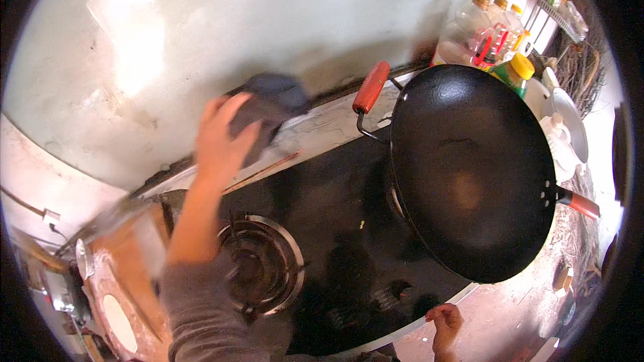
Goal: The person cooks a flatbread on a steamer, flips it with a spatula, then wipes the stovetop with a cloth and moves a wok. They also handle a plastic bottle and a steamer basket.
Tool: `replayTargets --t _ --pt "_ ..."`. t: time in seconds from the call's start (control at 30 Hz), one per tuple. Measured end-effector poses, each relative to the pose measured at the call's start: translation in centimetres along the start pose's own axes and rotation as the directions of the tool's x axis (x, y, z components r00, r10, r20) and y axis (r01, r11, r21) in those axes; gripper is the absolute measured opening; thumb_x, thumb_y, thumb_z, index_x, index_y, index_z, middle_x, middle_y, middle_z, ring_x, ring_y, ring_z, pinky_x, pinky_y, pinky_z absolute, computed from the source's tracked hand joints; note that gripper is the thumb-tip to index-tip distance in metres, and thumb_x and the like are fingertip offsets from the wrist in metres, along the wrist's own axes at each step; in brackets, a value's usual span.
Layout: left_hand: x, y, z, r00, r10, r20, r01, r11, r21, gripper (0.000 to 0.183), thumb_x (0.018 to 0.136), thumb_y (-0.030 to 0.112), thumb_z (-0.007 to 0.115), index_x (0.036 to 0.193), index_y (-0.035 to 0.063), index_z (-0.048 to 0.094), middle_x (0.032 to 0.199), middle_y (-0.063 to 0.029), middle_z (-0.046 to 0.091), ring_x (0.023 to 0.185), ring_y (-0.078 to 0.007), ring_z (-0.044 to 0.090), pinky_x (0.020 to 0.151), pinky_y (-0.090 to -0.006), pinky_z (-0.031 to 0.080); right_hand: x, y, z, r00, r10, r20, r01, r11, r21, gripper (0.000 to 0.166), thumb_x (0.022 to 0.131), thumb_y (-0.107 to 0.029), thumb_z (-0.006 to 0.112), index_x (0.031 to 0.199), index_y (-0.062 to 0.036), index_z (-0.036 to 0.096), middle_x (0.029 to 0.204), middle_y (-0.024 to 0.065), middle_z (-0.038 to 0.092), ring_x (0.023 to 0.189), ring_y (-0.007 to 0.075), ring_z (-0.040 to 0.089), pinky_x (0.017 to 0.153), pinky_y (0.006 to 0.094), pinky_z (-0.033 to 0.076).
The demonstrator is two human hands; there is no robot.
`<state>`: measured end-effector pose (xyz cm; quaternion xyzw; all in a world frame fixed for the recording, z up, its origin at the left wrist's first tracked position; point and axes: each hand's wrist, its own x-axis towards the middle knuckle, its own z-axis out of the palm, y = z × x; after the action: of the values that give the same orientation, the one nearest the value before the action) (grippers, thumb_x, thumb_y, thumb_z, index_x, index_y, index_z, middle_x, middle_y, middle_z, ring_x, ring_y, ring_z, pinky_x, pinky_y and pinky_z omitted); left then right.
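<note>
Fingers and thumb of my left hand (221, 136) are on a blurred dark cloth (276, 98), at the ledge (312, 123) between the wall and the black stovetop (327, 196). Below that arm, a round gas burner (261, 266) is partly covered by the sleeve. My right hand (446, 324) is near the stove's front edge with loosely curled fingers; no object shows in it. A large black wok (468, 171) with red handles sits over the stove's right side and hides what is under it. A thin reddish stick (264, 172) lies along the stove's back edge.
Behind the wok stand plastic bottles (480, 25) and a yellow-capped container (520, 68), with pale bowls (571, 120) at the right. A wire shelf (561, 17) hangs at the upper right. A wooden board (133, 261) lies left of the stove, near a wall socket (50, 216).
</note>
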<state>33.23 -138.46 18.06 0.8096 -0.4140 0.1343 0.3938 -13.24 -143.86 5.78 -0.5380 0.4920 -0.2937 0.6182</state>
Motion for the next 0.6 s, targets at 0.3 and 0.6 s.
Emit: replayTargets --t 0.3,0.6 --pt "-7.7 -12.9 -2.5 0.695 -0.719 0.010 0.553 0.544 0.631 0.048 0.065 0.026 0.060 0.108 0.0092 0.046 0.103 -0.0154 0.054 0.095 -0.0318 0.051 0.079 -0.0392 0.040 1.6 -0.3 0.6 0.999 -0.042 -0.002 0.042 0.999 -0.030 0.003 0.078 -0.003 0.051 0.078 -0.0023 0.048 0.065 0.0072 0.052 0.058 0.0134 0.050 0.054 0.0243 0.043" --pt "0.0 -1.7 13.5 0.821 -0.312 0.478 0.118 0.912 0.392 0.050 0.069 0.030 0.060 0.111 0.0085 0.046 0.108 -0.0147 0.052 0.100 -0.0304 0.049 0.083 -0.0370 0.040 1.0 -0.3 0.2 0.998 -0.043 -0.047 0.043 0.999 -0.009 0.006 0.077 -0.005 0.052 0.077 -0.0024 0.047 0.064 0.0076 0.052 0.055 0.0135 0.049 0.053 0.0249 0.043"
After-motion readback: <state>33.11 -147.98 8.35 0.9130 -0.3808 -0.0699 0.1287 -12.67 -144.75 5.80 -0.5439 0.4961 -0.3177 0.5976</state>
